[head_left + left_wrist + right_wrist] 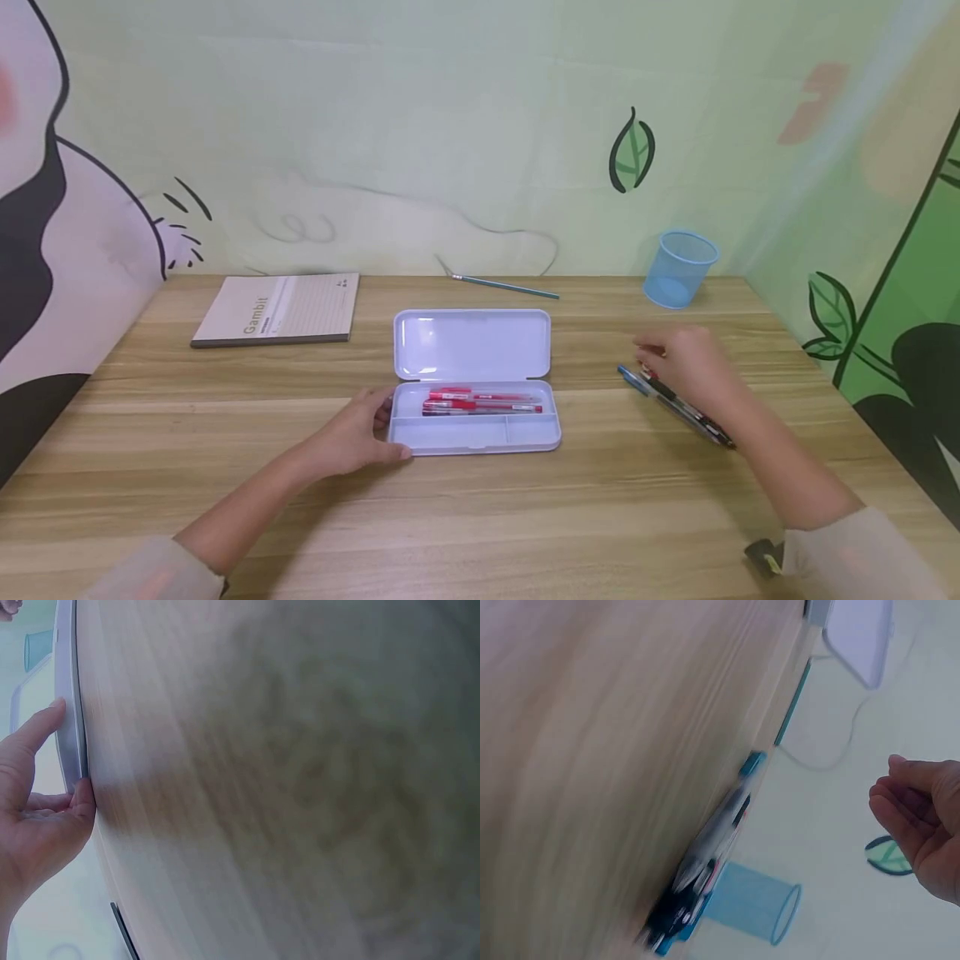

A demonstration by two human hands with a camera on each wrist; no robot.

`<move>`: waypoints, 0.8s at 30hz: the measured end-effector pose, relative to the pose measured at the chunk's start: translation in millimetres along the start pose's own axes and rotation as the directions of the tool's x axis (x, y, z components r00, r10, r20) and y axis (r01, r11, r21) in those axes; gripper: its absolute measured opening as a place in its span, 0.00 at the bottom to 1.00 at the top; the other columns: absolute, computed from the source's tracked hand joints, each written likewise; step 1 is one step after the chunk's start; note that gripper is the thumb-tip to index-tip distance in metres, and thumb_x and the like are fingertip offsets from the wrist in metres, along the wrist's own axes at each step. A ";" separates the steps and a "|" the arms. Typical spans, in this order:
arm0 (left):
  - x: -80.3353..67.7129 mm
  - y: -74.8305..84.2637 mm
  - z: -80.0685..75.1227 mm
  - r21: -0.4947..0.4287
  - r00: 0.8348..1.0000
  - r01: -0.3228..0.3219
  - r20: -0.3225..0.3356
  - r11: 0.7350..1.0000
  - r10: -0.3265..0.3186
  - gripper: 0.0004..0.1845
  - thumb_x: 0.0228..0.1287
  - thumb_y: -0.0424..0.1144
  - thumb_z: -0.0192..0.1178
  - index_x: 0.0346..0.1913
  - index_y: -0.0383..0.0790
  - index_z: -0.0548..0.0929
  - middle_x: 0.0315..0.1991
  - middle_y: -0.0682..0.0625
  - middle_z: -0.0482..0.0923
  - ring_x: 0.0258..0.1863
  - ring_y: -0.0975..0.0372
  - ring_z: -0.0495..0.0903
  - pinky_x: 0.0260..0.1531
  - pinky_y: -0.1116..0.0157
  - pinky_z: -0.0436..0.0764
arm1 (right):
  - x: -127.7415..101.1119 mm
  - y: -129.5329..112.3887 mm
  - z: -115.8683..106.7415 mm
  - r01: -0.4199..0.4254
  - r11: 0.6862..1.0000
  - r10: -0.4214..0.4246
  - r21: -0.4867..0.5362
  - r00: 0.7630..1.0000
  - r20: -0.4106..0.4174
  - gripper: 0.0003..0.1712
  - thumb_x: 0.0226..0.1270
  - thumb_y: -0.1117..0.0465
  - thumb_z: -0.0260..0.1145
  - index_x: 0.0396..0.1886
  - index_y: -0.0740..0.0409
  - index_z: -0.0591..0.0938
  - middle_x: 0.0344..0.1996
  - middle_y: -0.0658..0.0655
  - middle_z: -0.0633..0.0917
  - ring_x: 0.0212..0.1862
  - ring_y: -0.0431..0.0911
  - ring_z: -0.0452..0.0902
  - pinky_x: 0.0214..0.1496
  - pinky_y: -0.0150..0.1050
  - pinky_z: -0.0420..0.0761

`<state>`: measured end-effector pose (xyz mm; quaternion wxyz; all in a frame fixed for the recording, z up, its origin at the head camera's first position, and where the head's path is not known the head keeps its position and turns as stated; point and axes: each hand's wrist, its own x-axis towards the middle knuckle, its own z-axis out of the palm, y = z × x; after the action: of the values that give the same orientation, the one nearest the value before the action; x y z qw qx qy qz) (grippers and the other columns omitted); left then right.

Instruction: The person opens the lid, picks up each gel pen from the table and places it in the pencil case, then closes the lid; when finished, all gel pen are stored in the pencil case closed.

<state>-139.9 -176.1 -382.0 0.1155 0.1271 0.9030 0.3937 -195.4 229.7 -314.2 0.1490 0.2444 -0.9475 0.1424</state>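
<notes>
A pale lilac pencil case [450,432] lies with its lid [480,346] raised at the back. Several pens with red parts [487,407] lie in its long rear compartment. My left hand [347,437] grips the case's left end, thumb at the front corner and fingers along the side; the left wrist view shows thumb and fingers touching the wall [69,742]. To the right lie several pens [678,407], one with a blue cap, the others dark and clear. Over them hovers my right hand [692,367], fingers loosely bent; the right wrist view shows nothing between the fingers [900,814].
A notebook [307,310] lies at the back left of the wooden table [480,525]. Near the wall is a teal pencil [506,287]. A blue mesh pen holder [678,271] stands upright at the back right. Printed cloth covers the walls behind and at the sides.
</notes>
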 end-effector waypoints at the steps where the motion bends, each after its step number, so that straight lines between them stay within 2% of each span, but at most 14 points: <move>1: 0.0 -0.2 -0.1 -0.001 1.000 0.001 0.000 1.000 -0.001 0.44 0.46 0.39 0.73 0.63 0.25 0.62 0.47 0.41 0.67 0.46 0.53 0.70 0.49 0.56 0.74 | -1.7 2.2 -0.9 -0.010 1.000 0.010 0.001 1.000 0.008 0.07 0.54 0.69 0.68 0.34 0.67 0.85 0.29 0.60 0.85 0.32 0.50 0.81 0.36 0.47 0.79; 5: 0.5 -0.7 0.2 0.001 1.000 -0.001 -0.003 1.000 0.001 0.43 0.46 0.39 0.72 0.63 0.25 0.62 0.48 0.41 0.67 0.46 0.53 0.70 0.49 0.56 0.74 | -7.8 10.2 -2.6 -0.067 0.998 0.067 -0.001 0.995 0.068 0.09 0.54 0.68 0.69 0.35 0.68 0.85 0.26 0.59 0.84 0.29 0.48 0.78 0.32 0.46 0.78; 12: 0.5 -0.6 0.7 0.002 1.000 -0.003 -0.008 1.000 0.003 0.44 0.46 0.38 0.72 0.64 0.25 0.62 0.48 0.40 0.67 0.46 0.52 0.70 0.49 0.56 0.73 | -14.3 20.7 0.7 -0.190 0.981 0.194 -0.038 0.962 0.194 0.11 0.55 0.66 0.68 0.37 0.69 0.84 0.28 0.61 0.84 0.29 0.49 0.77 0.32 0.46 0.77; 15: 0.0 0.0 0.6 -0.001 1.000 0.002 -0.008 1.000 -0.002 0.44 0.46 0.38 0.73 0.64 0.25 0.62 0.47 0.41 0.67 0.46 0.52 0.70 0.49 0.56 0.73 | -15.5 26.8 5.6 -0.180 0.982 0.190 -0.065 0.952 0.238 0.08 0.55 0.66 0.68 0.33 0.67 0.85 0.26 0.58 0.84 0.28 0.48 0.77 0.34 0.45 0.74; 20: 0.0 0.7 0.3 0.005 1.000 0.012 -0.007 1.000 -0.012 0.44 0.46 0.39 0.73 0.64 0.25 0.62 0.48 0.41 0.67 0.46 0.52 0.70 0.49 0.56 0.74 | -17.1 34.0 13.3 -0.113 0.992 0.127 -0.060 0.938 0.324 0.04 0.52 0.67 0.69 0.27 0.64 0.86 0.24 0.56 0.85 0.30 0.49 0.79 0.37 0.47 0.75; 24: -0.1 0.5 0.3 0.006 1.000 0.014 -0.003 1.000 -0.014 0.44 0.46 0.40 0.72 0.64 0.25 0.62 0.48 0.40 0.67 0.47 0.52 0.70 0.49 0.56 0.73 | -18.1 36.7 17.3 -0.100 0.994 0.108 -0.039 0.926 0.362 0.02 0.51 0.67 0.69 0.25 0.62 0.86 0.24 0.54 0.84 0.27 0.45 0.75 0.32 0.45 0.76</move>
<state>-139.6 -175.7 -381.8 0.1167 0.1206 0.9052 0.3905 -202.5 262.2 -343.7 -0.0340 0.2143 -0.9717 0.0930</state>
